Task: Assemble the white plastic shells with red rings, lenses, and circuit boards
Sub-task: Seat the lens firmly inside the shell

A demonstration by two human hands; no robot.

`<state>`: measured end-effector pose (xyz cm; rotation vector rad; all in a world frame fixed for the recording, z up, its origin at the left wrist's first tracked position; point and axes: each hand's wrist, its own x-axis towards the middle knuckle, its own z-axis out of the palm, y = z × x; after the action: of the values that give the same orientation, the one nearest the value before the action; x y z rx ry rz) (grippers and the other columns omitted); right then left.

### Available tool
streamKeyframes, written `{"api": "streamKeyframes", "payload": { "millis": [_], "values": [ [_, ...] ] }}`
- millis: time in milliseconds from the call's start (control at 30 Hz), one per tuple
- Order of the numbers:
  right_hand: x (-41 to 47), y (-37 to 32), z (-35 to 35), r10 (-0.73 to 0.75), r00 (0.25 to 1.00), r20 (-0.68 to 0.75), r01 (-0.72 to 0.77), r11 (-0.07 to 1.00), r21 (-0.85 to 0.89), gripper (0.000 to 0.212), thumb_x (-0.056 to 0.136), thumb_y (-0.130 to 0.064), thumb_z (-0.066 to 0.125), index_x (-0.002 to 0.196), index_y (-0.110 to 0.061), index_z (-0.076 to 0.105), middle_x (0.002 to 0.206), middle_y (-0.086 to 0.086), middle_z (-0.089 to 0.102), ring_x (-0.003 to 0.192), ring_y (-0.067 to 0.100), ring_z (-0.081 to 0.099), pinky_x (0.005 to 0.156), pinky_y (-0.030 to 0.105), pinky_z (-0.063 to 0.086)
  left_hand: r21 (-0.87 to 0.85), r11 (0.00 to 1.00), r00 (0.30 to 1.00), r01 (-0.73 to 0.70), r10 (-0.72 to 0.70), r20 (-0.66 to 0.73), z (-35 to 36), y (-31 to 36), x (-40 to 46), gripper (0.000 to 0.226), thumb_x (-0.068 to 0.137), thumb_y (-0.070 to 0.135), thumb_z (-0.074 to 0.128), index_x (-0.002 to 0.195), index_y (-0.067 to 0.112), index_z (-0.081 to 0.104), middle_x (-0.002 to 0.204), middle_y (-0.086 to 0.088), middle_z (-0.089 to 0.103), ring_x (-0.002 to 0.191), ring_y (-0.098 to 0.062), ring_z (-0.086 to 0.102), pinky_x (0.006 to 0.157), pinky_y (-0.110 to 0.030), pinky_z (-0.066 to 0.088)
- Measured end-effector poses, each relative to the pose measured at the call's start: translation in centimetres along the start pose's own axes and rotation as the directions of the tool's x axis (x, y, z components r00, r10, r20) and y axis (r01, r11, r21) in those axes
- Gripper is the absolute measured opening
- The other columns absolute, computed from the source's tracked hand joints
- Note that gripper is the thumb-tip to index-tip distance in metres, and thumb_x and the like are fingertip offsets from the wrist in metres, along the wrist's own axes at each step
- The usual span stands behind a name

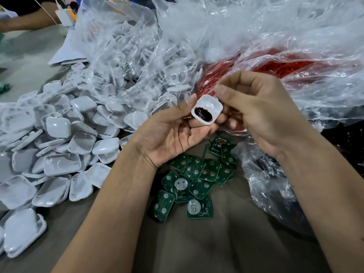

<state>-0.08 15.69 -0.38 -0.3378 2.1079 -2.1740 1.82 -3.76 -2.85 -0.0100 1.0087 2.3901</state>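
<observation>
The left hand (173,131) held one white shell (206,109) up w/ thumb on its left edge and fingers curled under it, open side facing the camera; a dark oval lens w/ a bit of red around it sat in the shell's lower part. The right hand (262,113) was touching the shell's upper-right corner, thumb and forefinger pressed together there; couldn't tell if they pinched anything. Below the hands, green circuit boards (194,182) lay in a loose heap on the gray table (216,243). To the left, a big pile of white shells (59,146) spilled from a clear plastic bag (122,56). Behind the hands, red rings (275,67) showed through another clear bag.
</observation>
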Motion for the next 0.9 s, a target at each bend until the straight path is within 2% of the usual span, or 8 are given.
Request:
{"api": "streamKeyframes", "payload": {
  "millis": [67,133,233,333,433,567,767,900],
  "values": [
    [0.1,0.0,-0.1,-0.113,0.993,-0.038,0.109,0.990,-0.094,0.013,0.103,-0.015,0.063,0.094,-0.008,0.070,0.073,0.011,0.069,0.057,0.022,0.063,0.044,0.029,0.045,-0.009,1.000,1.000,-0.028,0.028,-0.011,0.1,0.0,0.0,0.033,0.071,0.019,0.082,0.100,0.002,0.080,0.101,-0.028,0.074,0.079,-0.030,0.077,0.066,-0.027,0.063],
    [0.0,-0.1,-0.1,-0.300,0.953,-0.035,0.276,0.914,-0.297,0.021,0.106,-0.018,0.059,0.094,-0.008,0.074,0.067,-0.002,0.069,0.053,0.008,0.064,0.047,0.019,0.045,-0.051,0.998,0.999,-0.047,0.046,-0.008,0.3,0.0,0.0,0.024,0.076,0.015,0.081,0.098,0.004,0.081,0.101,-0.027,0.074,0.080,-0.031,0.077,0.066,-0.028,0.064],
    [0.0,0.0,0.3,-0.458,0.888,0.044,0.414,0.754,-0.509,0.029,0.107,-0.025,0.059,0.096,-0.008,0.079,0.078,-0.006,0.067,0.064,0.005,0.064,0.061,0.014,0.044,-0.111,0.993,0.998,-0.048,0.051,0.023,0.3,0.1,0.0,0.039,0.074,0.014,0.083,0.111,0.001,0.076,0.102,-0.026,0.074,0.082,-0.034,0.076,0.068,-0.030,0.064],
    [0.1,0.4,0.6,-0.478,0.873,0.102,0.436,0.668,-0.603,0.032,0.106,-0.028,0.059,0.096,-0.007,0.081,0.091,0.007,0.068,0.080,0.018,0.066,0.069,0.032,0.052,-0.131,0.989,0.998,-0.066,0.067,0.006,0.4,0.1,-0.1,0.048,0.069,0.013,0.085,0.113,-0.002,0.072,0.103,-0.023,0.073,0.084,-0.035,0.076,0.069,-0.031,0.065],
    [0.0,0.3,0.8,-0.508,0.848,0.152,0.475,0.602,-0.641,0.029,0.105,-0.026,0.062,0.099,-0.005,0.082,0.092,0.008,0.066,0.082,0.021,0.063,0.066,0.027,0.048,-0.114,0.990,0.996,-0.089,0.085,-0.035,0.5,0.0,-0.1,0.037,0.077,0.018,0.076,0.108,-0.001,0.073,0.100,-0.021,0.073,0.082,-0.032,0.076,0.069,-0.030,0.065],
    [0.1,0.4,0.8,-0.531,0.825,0.191,0.507,0.549,-0.664,0.031,0.104,-0.026,0.062,0.095,-0.002,0.081,0.091,0.008,0.064,0.081,0.021,0.061,0.066,0.032,0.049,-0.110,0.989,0.995,-0.097,0.092,-0.043,0.5,-0.2,-0.1,0.033,0.083,0.022,0.068,0.109,0.001,0.071,0.098,-0.017,0.074,0.084,-0.029,0.077,0.070,-0.028,0.064],
    [0.0,0.4,1.0,-0.503,0.840,0.202,0.508,0.600,-0.619,0.031,0.106,-0.025,0.059,0.101,-0.002,0.080,0.097,0.009,0.064,0.088,0.023,0.063,0.074,0.037,0.051,-0.098,0.988,0.993,-0.119,0.116,-0.038,0.3,-0.2,0.3,0.040,0.086,0.026,0.067,0.119,0.003,0.063,0.100,-0.015,0.074,0.086,-0.028,0.076,0.071,-0.027,0.064],
    [-0.1,-0.1,1.2,-0.470,0.865,0.179,0.475,0.648,-0.595,0.034,0.108,-0.027,0.054,0.106,-0.002,0.076,0.098,0.007,0.067,0.090,0.020,0.065,0.076,0.034,0.051,-0.103,0.987,0.993,-0.122,0.121,-0.012,0.1,-0.2,0.5,0.036,0.083,0.025,0.073,0.110,0.003,0.073,0.101,-0.017,0.074,0.087,-0.029,0.076,0.072,-0.028,0.064]
  ]
}}
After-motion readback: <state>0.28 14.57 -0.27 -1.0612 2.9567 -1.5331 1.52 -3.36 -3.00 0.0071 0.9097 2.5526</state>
